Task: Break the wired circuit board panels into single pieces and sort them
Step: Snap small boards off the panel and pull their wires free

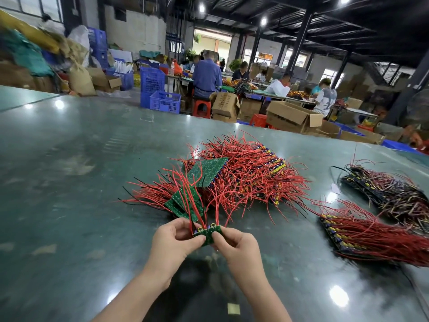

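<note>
Both hands met over the near middle of the table [92, 159], sharing one small green board [207, 234] held just above the surface. The left hand [173, 242] pinched its left edge, thumb on top and fingers curled under; the right hand [234, 246] pinched the right edge the same way, so each grip was closed tight on the board with nothing else in it. Red wires [197, 205] rose from the board's far edge toward the pile [241, 175]. The step looked like a snap along a score line: it would go best with the thumbs set close on either side of that line and a short, even bend, keeping the wires out of the fold so no solder joint got pulled. Whether a score ran between the thumbs was too small to tell. Behind the hands lay the pile of wired boards, with a large green panel [207, 169] tilted on top and smaller ones [183, 203] at its near left. To the right sat a red-wired stack [371, 235], and beyond it, apart, a darker stack [385, 191], likely sorted pieces. The table was dark green and glossy, mirroring the ceiling lamps. Farther off, people sat at benches among cardboard boxes [292, 116], blue crates [160, 94] and red stools [201, 108] in a workshop hall.
</note>
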### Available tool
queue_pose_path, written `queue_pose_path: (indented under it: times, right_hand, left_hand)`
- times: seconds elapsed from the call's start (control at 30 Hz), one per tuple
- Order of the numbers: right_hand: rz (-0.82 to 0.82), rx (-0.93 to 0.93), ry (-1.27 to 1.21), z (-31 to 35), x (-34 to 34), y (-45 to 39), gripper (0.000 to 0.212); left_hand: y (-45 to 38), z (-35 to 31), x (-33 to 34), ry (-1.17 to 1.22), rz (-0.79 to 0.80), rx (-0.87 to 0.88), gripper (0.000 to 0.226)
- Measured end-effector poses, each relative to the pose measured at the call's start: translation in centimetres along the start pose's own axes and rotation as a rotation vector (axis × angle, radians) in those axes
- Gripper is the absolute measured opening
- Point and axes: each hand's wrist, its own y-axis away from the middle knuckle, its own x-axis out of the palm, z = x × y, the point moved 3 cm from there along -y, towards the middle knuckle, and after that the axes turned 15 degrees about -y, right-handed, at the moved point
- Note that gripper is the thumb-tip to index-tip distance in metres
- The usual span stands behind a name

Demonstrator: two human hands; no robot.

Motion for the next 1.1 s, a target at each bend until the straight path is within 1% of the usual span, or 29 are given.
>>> queue_pose_path:
  times: [0.13, 0.2, 0.3, 0.37, 0.47, 0.57, 0.63, 0.7, 0.77, 0.8, 0.83, 0.87, 0.9, 0.93, 0.97, 1.0, 1.03, 1.07, 1.1]
  right_hand:
    - [-0.055, 0.02, -0.011, -0.5, 0.4, 0.3, 0.018]
    - [-0.082, 0.013, 0.034, -0.7, 0.7, 0.4, 0.016]
    - [-0.138, -0.096, 0.15, -0.6, 1.0, 0.6, 0.009]
    - [-0.148, -0.114, 0.149, -0.4, 1.3, 0.7, 0.009]
    - [-0.194, -0.077, 0.072, -0.1, 0.9, 0.5, 0.013]
    - [-0.355, -0.025, -0.093, 0.1, -0.8, 0.0, 0.021]
    - [-0.427, 0.024, -0.226, 0.0, -1.6, -0.2, 0.026]
    - [-0.443, 0.049, -0.302, -0.1, -1.8, -0.2, 0.031]
    - [-0.412, 0.042, -0.285, 0.0, -1.5, -0.2, 0.031]
    - [-0.393, 0.027, -0.252, 0.0, -1.2, -0.1, 0.031]
    - [-0.374, 0.003, -0.202, 0.1, -1.0, -0.1, 0.031]
    - [-0.352, -0.031, -0.136, 0.2, -0.9, 0.0, 0.031]
    - [-0.326, -0.073, -0.06, 0.3, -0.8, 0.0, 0.032]
    - [-0.297, -0.119, 0.016, 0.4, -0.7, 0.0, 0.032]
    - [-0.267, -0.164, 0.082, 0.6, -0.6, 0.1, 0.033]
    - [-0.236, -0.206, 0.133, 0.7, -0.4, 0.2, 0.034]
    - [-0.203, -0.244, 0.17, 0.9, -0.3, 0.2, 0.037]
    - [-0.169, -0.274, 0.201, 1.0, -0.1, 0.3, 0.039]
    - [-0.135, -0.297, 0.226, 1.1, 0.0, 0.3, 0.04]
  left_hand:
    - [0.1, 0.3, 0.1, 0.005, -0.039, -0.014, 0.018]
    - [0.2, 0.3, 0.2, -0.005, -0.068, -0.011, 0.019]
    - [0.2, 0.2, 0.0, -0.022, -0.138, -0.006, 0.021]
    - [0.2, 0.1, -0.1, -0.003, -0.157, -0.018, 0.022]
    - [0.0, -0.1, 0.1, 0.033, -0.144, -0.023, 0.02]
    - [-0.4, -0.3, -0.4, 0.066, -0.159, 0.012, 0.021]
    - [-0.8, -0.4, -1.0, 0.039, -0.186, 0.025, 0.02]
    - [-1.2, -0.3, -1.6, 0.018, -0.211, 0.011, 0.025]
    - [-1.7, -0.1, -2.0, -0.052, -0.231, 0.014, 0.028]
    - [-2.0, 0.0, -2.0, -0.139, -0.256, 0.009, 0.029]
    - [-2.2, 0.2, -2.2, -0.27, -0.302, -0.011, 0.041]
    - [-2.2, 0.2, -2.4, -0.393, -0.375, -0.046, 0.059]
    - [-1.8, -0.2, -2.6, -0.478, -0.485, -0.033, 0.071]
    - [-1.3, -0.8, -2.9, -0.544, -0.609, 0.06, 0.076]
    - [-0.6, -1.6, -3.0, -0.579, -0.675, 0.19, 0.075]
    - [-0.1, -2.0, -2.7, -0.59, -0.665, 0.324, 0.069]
    - [0.3, -2.5, -2.3, -0.545, -0.559, 0.43, 0.058]
    - [0.5, -2.8, -1.7, -0.45, -0.395, 0.478, 0.045]
    - [0.7, -2.9, -1.0, -0.389, -0.223, 0.475, 0.036]
